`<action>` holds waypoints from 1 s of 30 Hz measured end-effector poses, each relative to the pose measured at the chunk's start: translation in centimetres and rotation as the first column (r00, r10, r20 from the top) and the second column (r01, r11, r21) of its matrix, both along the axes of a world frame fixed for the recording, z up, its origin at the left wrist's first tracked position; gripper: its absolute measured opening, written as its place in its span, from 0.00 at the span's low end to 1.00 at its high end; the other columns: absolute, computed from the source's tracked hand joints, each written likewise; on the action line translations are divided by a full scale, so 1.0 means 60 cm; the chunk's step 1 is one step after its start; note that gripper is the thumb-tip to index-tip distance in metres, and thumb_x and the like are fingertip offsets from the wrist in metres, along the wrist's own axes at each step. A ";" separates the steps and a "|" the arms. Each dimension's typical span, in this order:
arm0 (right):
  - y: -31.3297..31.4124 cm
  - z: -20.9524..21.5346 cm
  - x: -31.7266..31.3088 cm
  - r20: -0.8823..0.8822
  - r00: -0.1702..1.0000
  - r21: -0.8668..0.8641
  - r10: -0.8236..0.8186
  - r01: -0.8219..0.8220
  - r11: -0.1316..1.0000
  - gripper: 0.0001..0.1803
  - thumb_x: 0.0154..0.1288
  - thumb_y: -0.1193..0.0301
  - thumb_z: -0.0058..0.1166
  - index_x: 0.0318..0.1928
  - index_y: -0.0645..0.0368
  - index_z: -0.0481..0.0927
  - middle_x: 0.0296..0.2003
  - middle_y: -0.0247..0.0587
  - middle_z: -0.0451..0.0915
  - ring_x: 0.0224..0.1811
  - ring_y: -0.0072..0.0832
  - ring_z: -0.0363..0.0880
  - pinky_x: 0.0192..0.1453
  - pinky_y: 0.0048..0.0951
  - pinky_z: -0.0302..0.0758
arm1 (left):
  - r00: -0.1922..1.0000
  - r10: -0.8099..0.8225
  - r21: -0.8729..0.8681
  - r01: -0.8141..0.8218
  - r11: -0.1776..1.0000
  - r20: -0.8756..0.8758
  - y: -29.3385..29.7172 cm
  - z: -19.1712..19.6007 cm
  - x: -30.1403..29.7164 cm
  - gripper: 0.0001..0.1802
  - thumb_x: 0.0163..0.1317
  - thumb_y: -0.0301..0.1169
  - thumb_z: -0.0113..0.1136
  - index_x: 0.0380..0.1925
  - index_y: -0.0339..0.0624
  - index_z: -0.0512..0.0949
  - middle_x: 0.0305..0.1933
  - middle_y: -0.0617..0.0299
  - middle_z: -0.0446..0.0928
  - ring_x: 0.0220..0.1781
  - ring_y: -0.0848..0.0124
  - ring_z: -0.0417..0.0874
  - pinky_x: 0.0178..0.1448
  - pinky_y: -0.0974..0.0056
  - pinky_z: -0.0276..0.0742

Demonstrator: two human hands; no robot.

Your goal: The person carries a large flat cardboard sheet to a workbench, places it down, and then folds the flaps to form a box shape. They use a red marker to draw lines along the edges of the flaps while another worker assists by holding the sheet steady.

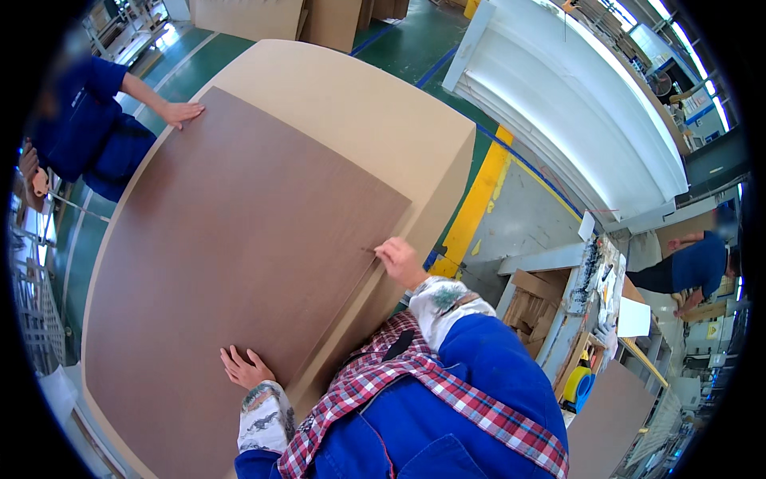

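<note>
A large brown panel (pixel 231 231) lies flat on a stack of pale tan boards (pixel 343 104). My left hand (pixel 246 369) rests on the panel near its near edge, fingers spread. At the panel's right edge, my right hand (pixel 399 259) is closed in a pinch. A small, thin dark piece (pixel 368 250) sticks out from its fingertips over the panel; its kind is too small to make out. A co-worker's hand (pixel 182 113) lies flat at the panel's far left corner.
The co-worker in blue (pixel 84 132) stands at the left side of the stack. To the right is a cluttered workbench (pixel 594 295) with yellow and blue tape rolls (pixel 578 387). A long white trough-shaped structure (pixel 566 120) stands at the back right. Another person (pixel 694 263) is farther right.
</note>
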State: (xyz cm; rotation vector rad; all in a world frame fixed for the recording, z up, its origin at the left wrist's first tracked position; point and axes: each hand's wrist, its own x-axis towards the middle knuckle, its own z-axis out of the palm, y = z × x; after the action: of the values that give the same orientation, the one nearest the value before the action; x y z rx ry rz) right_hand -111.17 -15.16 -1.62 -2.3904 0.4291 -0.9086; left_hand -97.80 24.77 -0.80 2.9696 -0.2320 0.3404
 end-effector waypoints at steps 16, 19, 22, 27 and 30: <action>-0.124 -0.001 0.017 0.011 0.954 -0.124 -0.301 0.300 0.946 0.02 0.57 0.71 0.53 0.31 0.54 0.76 0.27 0.40 0.71 0.32 0.38 0.73 0.32 0.35 0.72 | 1.000 -0.001 -0.035 0.001 0.999 -0.003 0.002 -0.002 0.003 0.24 0.61 0.38 0.47 0.56 0.42 0.65 0.67 0.55 0.55 0.68 0.59 0.56 0.68 0.51 0.48; -0.038 0.002 0.014 0.005 0.977 -0.048 -0.215 0.215 0.975 0.02 0.58 0.72 0.52 0.33 0.54 0.75 0.26 0.40 0.71 0.31 0.38 0.73 0.31 0.35 0.71 | 1.000 0.005 -0.017 -0.006 1.000 -0.009 0.003 -0.002 0.001 0.24 0.61 0.38 0.47 0.56 0.42 0.65 0.67 0.55 0.55 0.68 0.58 0.56 0.68 0.51 0.48; 0.101 0.006 0.005 -0.035 0.999 -0.009 -0.001 0.001 1.000 0.06 0.55 0.74 0.51 0.35 0.56 0.75 0.27 0.40 0.71 0.30 0.38 0.73 0.31 0.35 0.71 | 1.000 0.002 -0.022 -0.002 1.000 -0.007 0.001 0.001 0.000 0.24 0.61 0.38 0.47 0.56 0.42 0.65 0.67 0.55 0.55 0.68 0.58 0.56 0.68 0.51 0.48; 0.163 0.002 0.001 0.007 0.970 0.023 0.241 -0.241 0.970 0.04 0.55 0.74 0.52 0.33 0.55 0.77 0.28 0.39 0.74 0.32 0.36 0.76 0.32 0.32 0.75 | 1.000 0.003 -0.003 -0.003 1.000 -0.015 0.000 0.005 -0.002 0.24 0.61 0.38 0.47 0.57 0.43 0.65 0.68 0.55 0.54 0.68 0.58 0.56 0.68 0.51 0.49; 0.066 -0.007 0.003 -0.015 0.992 -0.071 0.122 -0.123 0.990 0.04 0.54 0.74 0.51 0.32 0.53 0.74 0.27 0.40 0.71 0.31 0.37 0.73 0.29 0.33 0.72 | 1.000 0.002 0.011 -0.002 1.000 -0.015 0.001 0.004 -0.001 0.23 0.62 0.38 0.46 0.57 0.43 0.65 0.68 0.55 0.54 0.68 0.58 0.56 0.68 0.51 0.49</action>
State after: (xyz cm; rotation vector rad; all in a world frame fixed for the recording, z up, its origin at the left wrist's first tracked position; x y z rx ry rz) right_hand -110.98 -11.22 -2.05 -2.4572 0.2546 -0.8702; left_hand -97.88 24.82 -0.54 2.9819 -0.2296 0.3185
